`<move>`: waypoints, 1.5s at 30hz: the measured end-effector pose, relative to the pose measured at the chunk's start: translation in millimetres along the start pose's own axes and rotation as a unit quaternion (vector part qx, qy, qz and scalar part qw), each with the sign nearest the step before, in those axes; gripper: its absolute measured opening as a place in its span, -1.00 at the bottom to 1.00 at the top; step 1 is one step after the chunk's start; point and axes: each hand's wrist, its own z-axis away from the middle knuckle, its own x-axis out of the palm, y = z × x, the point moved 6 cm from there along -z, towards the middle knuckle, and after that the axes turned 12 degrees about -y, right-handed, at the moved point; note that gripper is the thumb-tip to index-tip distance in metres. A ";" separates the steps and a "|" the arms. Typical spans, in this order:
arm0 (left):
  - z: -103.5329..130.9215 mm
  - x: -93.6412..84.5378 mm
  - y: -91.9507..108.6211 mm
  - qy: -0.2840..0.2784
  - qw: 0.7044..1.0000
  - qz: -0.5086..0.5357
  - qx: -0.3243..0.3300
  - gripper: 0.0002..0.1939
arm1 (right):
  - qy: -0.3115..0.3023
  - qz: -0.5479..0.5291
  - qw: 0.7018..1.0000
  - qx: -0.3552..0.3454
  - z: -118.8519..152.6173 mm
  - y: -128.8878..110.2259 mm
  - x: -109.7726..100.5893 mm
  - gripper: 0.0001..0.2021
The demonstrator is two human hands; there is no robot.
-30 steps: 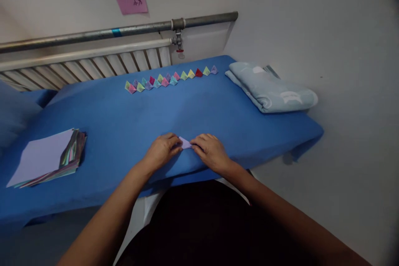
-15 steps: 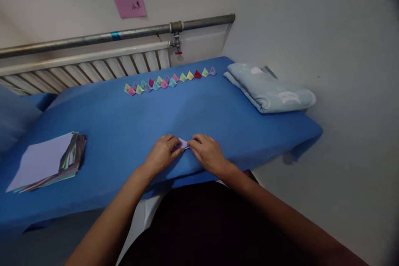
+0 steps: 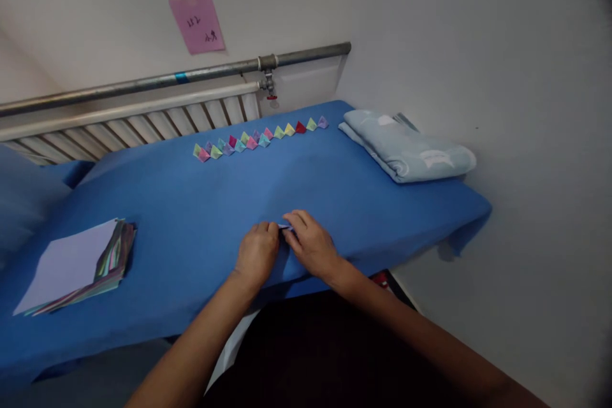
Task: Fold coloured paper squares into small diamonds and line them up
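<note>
Head view: left hand (image 3: pixel 258 253) curled and clamped on the small lilac paper (image 3: pixel 284 227); right hand (image 3: pixel 312 247) has thumb and fingers about its other end, firmness of grip not discernible. Within the last half second the left hand curled in and less paper shows; I judge the work has passed from flattening to gripping. Relative to that paper: blue cloth (image 3: pixel 191 223) beneath, paper stack (image 3: pixel 71 258) left, coloured folded shapes (image 3: pixel 252 143) beyond, folded blanket (image 3: pixel 411 156) beyond right.
</note>
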 end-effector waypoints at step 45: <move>26.8 -2.8 -13.7 0.099 0.698 0.702 -0.103 -0.66 | 0.054 -0.394 0.917 -0.033 11.6 -6.7 -11.8 -0.79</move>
